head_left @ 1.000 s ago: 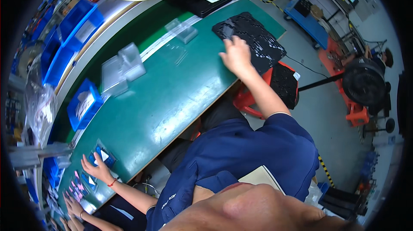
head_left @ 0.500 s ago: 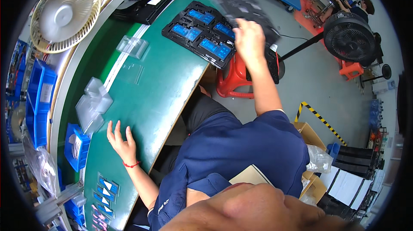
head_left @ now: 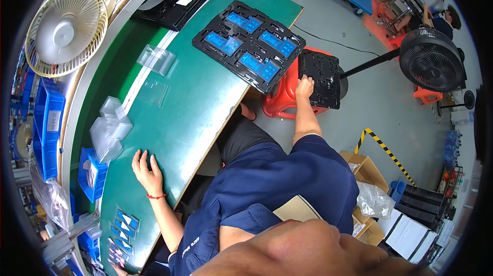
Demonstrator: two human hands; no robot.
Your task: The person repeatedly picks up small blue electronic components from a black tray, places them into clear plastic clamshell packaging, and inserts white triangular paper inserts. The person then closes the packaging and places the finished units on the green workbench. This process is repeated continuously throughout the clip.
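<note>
My right hand (head_left: 305,87) reaches out over a red stool (head_left: 291,78), its fingers closed at the left edge of a black plastic tray (head_left: 322,73) that lies on it. On the far end of the green table (head_left: 190,106) sits another black tray (head_left: 248,42), its pockets filled with blue rectangular parts (head_left: 258,66). My left hand (head_left: 148,174) rests open on the table, fingers stretched, holding nothing. Near it lie clear plastic boxes (head_left: 109,129), with another clear box (head_left: 156,60) farther along the table.
Blue bins (head_left: 92,176) stand along the table's left side. Several blue pieces with white triangles (head_left: 123,225) lie at the near end, beside another person's hand (head_left: 120,270). A white fan (head_left: 64,32) is at left, a black floor fan (head_left: 430,60) beyond the stool.
The black tray my right hand was swinging at the table's far end now lies on the stool, and that hand has come down to its edge. My left hand has barely moved.
</note>
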